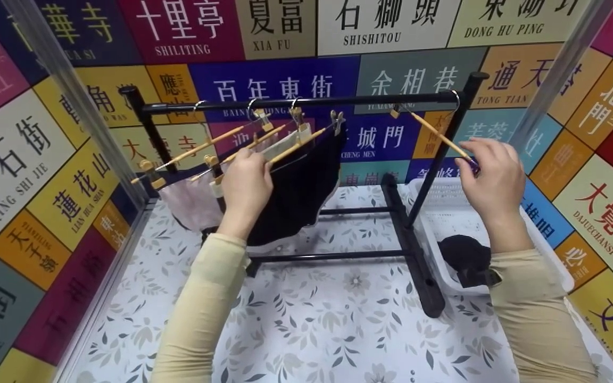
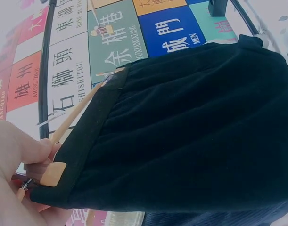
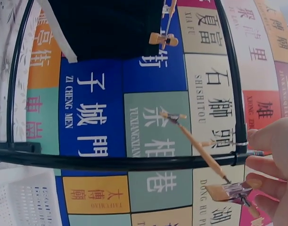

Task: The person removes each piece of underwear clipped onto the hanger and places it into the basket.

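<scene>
My left hand (image 1: 247, 183) grips the near end of a wooden clip hanger (image 1: 302, 147). From its clips hangs a black garment (image 1: 301, 191) with a waistband; in the left wrist view, thumb and fingers close around the bar and the near wooden clip (image 2: 53, 174). My right hand (image 1: 493, 169) pinches the near end of a bare clip hanger (image 1: 435, 131) at the rail's right side. The right wrist view shows fingertips at its wooden clip (image 3: 228, 192) and by the metal hook, with no garment on it.
A black rack (image 1: 328, 101) stands on a leaf-patterned surface (image 1: 333, 314). Further left on its rail hang other clip hangers, one with a pale pink garment (image 1: 192, 202). At the right, a white basket (image 1: 546, 250) holds a black item (image 1: 463, 255). Sign-covered panels surround the rack.
</scene>
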Available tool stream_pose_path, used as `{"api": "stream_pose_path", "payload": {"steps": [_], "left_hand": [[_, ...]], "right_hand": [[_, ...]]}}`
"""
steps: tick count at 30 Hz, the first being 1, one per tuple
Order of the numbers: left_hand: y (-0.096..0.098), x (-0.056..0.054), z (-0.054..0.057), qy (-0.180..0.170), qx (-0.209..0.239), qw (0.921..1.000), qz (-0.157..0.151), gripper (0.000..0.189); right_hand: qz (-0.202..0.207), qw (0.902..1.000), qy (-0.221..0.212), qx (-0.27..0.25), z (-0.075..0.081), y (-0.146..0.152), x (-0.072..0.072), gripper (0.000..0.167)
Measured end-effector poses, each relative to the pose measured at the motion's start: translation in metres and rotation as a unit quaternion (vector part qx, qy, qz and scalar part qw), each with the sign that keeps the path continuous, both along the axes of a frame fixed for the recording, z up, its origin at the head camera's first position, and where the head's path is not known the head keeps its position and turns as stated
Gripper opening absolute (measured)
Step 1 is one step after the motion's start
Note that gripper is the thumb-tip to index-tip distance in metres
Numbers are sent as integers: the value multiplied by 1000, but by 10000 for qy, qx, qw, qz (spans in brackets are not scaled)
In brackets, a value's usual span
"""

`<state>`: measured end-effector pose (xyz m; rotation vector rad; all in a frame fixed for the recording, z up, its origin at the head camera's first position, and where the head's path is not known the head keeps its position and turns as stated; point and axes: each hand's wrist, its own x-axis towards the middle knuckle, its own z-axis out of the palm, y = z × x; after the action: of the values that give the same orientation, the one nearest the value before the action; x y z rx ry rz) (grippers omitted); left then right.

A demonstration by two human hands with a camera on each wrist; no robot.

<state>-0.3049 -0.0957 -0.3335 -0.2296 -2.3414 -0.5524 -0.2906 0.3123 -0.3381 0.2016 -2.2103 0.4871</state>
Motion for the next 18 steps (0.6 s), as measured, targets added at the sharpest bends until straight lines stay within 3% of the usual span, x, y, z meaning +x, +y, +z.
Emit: {"api": "stream_pose_path", "payload": {"steps": [6,18], "left_hand": [[-1,-1,-2,105,175,9997,-101,12],[-3,0,1,348,390,9983,-271,11]], "right_hand": [[372,9988,315,95,0,-10,3,24],[642,9965,516,108,-3,-23,2,25]]}}
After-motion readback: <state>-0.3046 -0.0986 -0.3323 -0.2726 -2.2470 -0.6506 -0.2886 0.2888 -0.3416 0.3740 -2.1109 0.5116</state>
